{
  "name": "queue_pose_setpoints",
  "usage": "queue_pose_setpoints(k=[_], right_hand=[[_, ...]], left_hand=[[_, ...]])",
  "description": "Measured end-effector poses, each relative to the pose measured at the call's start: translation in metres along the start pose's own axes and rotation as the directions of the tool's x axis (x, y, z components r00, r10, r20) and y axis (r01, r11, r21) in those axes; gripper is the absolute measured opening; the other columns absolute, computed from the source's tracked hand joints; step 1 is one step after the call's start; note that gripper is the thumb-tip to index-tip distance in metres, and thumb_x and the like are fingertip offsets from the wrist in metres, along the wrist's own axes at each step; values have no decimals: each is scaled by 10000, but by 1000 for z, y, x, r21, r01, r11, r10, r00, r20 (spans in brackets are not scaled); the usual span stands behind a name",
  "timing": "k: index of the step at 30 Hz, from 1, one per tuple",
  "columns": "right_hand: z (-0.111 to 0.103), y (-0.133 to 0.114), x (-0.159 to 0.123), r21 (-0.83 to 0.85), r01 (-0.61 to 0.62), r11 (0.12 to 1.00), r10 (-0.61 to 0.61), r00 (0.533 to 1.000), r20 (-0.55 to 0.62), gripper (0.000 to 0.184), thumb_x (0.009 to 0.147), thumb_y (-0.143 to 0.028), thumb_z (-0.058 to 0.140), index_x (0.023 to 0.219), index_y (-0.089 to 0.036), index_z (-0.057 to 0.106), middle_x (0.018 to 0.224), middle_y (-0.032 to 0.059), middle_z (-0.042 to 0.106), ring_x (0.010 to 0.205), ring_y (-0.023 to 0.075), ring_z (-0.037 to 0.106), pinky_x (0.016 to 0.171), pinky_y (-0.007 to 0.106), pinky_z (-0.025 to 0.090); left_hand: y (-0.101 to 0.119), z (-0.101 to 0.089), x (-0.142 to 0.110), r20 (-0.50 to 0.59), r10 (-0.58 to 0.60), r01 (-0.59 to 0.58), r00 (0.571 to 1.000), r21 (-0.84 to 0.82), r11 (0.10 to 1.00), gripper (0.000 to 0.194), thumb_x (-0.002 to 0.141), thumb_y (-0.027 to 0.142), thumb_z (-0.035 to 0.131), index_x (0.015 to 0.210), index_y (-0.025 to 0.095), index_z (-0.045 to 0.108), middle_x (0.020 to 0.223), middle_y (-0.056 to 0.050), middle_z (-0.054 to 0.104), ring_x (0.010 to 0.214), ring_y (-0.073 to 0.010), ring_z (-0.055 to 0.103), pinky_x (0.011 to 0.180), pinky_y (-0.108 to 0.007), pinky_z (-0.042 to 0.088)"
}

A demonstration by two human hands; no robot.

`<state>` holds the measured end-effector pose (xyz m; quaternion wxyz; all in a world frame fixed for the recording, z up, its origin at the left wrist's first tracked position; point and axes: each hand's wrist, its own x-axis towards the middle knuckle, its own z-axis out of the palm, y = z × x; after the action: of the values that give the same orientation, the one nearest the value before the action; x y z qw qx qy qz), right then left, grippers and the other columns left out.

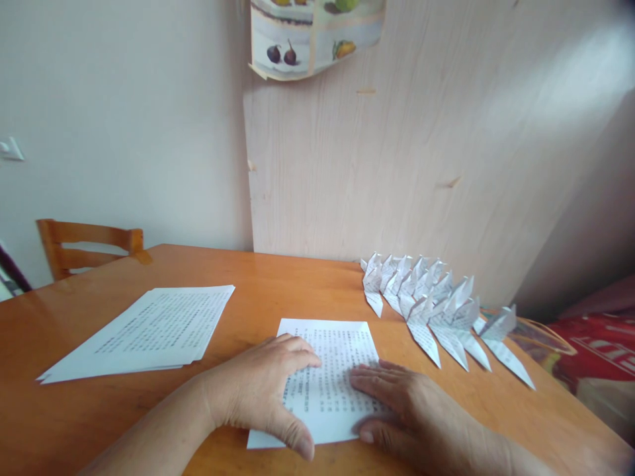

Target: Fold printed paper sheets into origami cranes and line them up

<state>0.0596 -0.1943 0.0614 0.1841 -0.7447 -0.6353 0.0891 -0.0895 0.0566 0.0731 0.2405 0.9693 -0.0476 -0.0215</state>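
A printed sheet of paper [332, 383] lies flat on the wooden table, its rows of characters facing up. My left hand [268, 383] rests over the sheet's left side, thumb and fingers spread apart. On the right side of the same sheet lies my right hand [401, 403], fingers stretched out across the print and the thumb near the lower edge. Neither hand grips anything. Parts of the sheet's left and right edges are hidden under the hands.
A stack of printed sheets [153, 330] lies to the left on the table [278, 284]. Several folded paper figures [421, 317] stand in rows at the right. A wooden chair [94, 235] is beyond the left edge, a red bag [595, 344] beyond the right.
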Motion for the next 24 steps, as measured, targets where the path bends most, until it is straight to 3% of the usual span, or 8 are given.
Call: queue_pose_setpoints(k=[8,16,21,24], right_hand=[[7,12,-1,58,-9,998,11,1000,-25,549,942,-550,566,1388,-232,595,1401,81,612,1270,284,587,1087,408,471],[6,10,-2,99,-69,993,72,997,-27,563,929,-548,584,1399,-237,585,1388,85,624,1255,294,596,1069,427,492],[12,12,-7,177,-104,979,129,982,-138,506,935,-509,589,1368,-249,613,1364,98,640,1212,310,628,1001,418,546],[16,17,-8,310,-167,936,252,933,-257,451,972,-508,522,1332,-264,640,1356,85,647,1242,298,607,1026,421,530]], left_hand=[[1,-2,-2,19,-3,2,1000,30,1000,936,591,692,783,1399,294,530,1410,-82,543,1267,-315,512,1082,-423,411],[4,-1,-3,-33,3,-3,999,0,1000,621,704,516,792,1255,269,646,1328,-70,621,1225,-288,562,1036,-402,450],[4,-1,-2,-54,14,-14,998,-1,1000,507,754,486,766,1214,287,694,1332,-62,630,1211,-287,578,1022,-397,456],[4,-2,-2,-49,20,-20,999,-12,1000,459,784,498,741,1189,283,712,1302,-66,649,1182,-283,596,984,-381,475]])
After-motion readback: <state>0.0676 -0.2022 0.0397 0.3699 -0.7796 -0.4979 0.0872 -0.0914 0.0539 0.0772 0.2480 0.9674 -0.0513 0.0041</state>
